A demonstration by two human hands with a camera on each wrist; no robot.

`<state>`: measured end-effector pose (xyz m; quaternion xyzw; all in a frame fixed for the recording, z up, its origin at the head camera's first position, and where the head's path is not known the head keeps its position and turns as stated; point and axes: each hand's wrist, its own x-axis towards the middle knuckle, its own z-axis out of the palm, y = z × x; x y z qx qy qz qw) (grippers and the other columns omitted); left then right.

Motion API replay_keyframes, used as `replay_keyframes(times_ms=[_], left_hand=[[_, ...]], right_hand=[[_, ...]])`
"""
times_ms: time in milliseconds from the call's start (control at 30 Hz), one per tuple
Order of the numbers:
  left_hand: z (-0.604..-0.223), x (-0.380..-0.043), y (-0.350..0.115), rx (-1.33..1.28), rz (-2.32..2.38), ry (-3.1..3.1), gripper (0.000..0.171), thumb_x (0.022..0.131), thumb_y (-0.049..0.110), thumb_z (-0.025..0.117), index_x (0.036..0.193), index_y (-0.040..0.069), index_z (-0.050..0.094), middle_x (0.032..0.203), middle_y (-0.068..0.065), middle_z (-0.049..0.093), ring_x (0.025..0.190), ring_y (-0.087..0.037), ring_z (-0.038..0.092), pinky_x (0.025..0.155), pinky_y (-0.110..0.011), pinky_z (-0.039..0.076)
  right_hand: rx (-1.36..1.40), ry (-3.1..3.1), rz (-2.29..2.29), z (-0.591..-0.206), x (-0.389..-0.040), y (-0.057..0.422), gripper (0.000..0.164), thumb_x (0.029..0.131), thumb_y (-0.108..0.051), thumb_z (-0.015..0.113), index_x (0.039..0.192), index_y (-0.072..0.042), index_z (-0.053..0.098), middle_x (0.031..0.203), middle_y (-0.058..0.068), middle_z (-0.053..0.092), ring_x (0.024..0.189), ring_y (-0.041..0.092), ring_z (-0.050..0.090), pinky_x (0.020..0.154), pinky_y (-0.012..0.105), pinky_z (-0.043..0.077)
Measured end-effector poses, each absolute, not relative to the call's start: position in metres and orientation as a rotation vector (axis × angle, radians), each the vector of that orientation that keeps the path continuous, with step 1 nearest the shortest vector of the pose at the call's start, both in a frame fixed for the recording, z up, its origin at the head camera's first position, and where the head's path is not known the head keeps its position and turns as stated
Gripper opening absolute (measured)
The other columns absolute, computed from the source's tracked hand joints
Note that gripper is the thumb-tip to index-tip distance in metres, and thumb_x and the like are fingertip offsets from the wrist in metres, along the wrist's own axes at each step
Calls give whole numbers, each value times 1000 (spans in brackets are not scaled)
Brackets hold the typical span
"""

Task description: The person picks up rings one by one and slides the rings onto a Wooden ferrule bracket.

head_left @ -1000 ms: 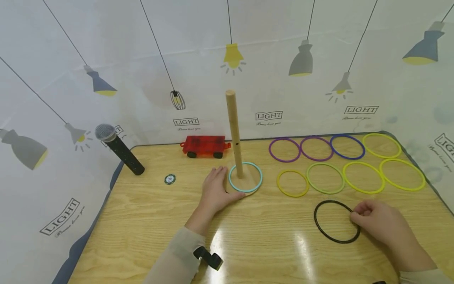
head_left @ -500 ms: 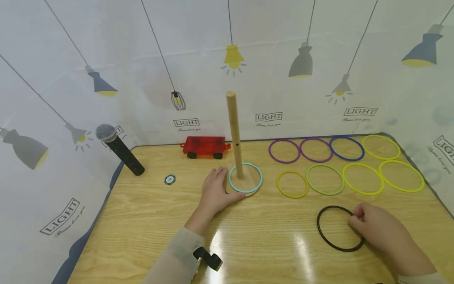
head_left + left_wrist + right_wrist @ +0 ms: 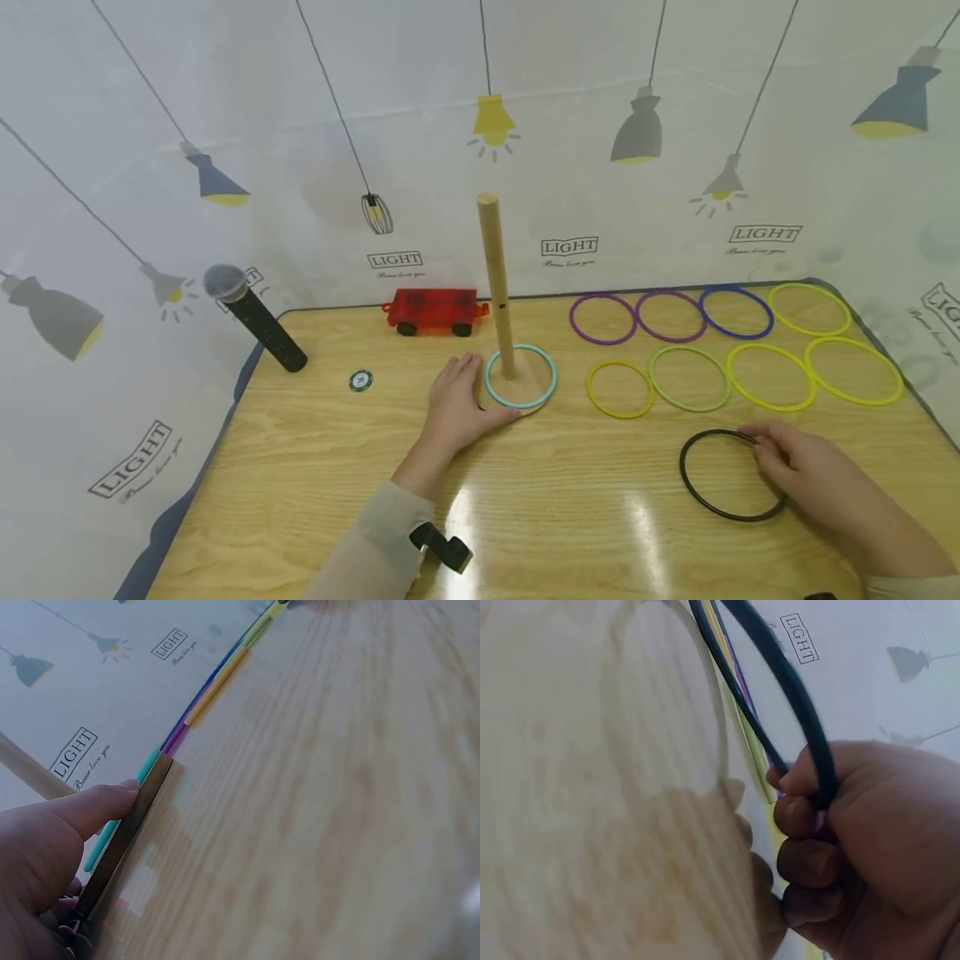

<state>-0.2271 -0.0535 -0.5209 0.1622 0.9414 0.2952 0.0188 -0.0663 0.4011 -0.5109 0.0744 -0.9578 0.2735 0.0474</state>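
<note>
A wooden peg stand (image 3: 498, 287) stands upright at mid-table, with a light blue ring (image 3: 556, 379) round its peg, lying at the base. My left hand (image 3: 459, 408) grips the edge of the base (image 3: 120, 844), thumb at the near side and fingers round the left side. In the left wrist view the thumb presses the base's edge close to the ring. To the right, my right hand (image 3: 813, 477) pinches a black ring (image 3: 686, 479) by its right side. The right wrist view has the black ring (image 3: 799, 697) tilted over the table between thumb and curled fingers, its reflection below.
Two rows of rings lie at the back right: purple rings (image 3: 572, 321), a blue ring (image 3: 770, 315), yellow rings (image 3: 729, 379) and a green ring (image 3: 651, 377). A red toy wagon (image 3: 435, 310), a poker chip (image 3: 361, 381) and a microphone (image 3: 262, 325) stand or lie left. A printed curtain (image 3: 300, 167) backs the table.
The black ring shifted toward me and to the right, and the right hand's fingers changed their hold on it. The left hand and the peg stand stayed put.
</note>
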Motion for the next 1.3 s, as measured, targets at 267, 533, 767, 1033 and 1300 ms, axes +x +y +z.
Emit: replay_keyframes(times_ms=[267,533,767,1033,1300], left_hand=[[-522,-229,-54,525,917,2940,112,75,56,93,160,0,46,164,-20,45,157,-41,30,129,-50,19],[-520,-228,-54,522,914,2939,113,74,57,93,160,0,46,164,-19,45,157,-41,30,128,-52,19],[-523,-227,-57,511,918,2937,113,76,58,92,161,1,45,165,-19,44,157,-40,29,128,-52,20],[-525,-228,-57,510,915,2942,113,75,59,91,161,2,45,165,-17,44,157,-39,29,128,-52,19],[-525,-229,-57,522,902,2941,113,75,59,91,161,2,45,165,-18,44,157,-39,29,129,-50,19]], right_hand=[[208,-2843,1114,-510,-69,399,21,105,-3,64,123,-5,75,113,-3,75,91,-6,55,75,8,40],[205,-2761,1250,-504,-75,381,20,105,-1,62,120,-2,75,102,-13,71,86,0,55,73,12,41],[40,-2798,1183,-493,-86,366,25,109,-10,55,124,-3,75,89,0,67,80,5,52,67,18,38],[49,-2736,1161,-475,-106,352,31,109,-13,52,129,0,73,61,-5,40,49,8,33,44,29,32],[88,-2693,1129,-449,-128,331,29,108,-14,54,124,-2,74,60,-6,39,46,8,32,41,30,29]])
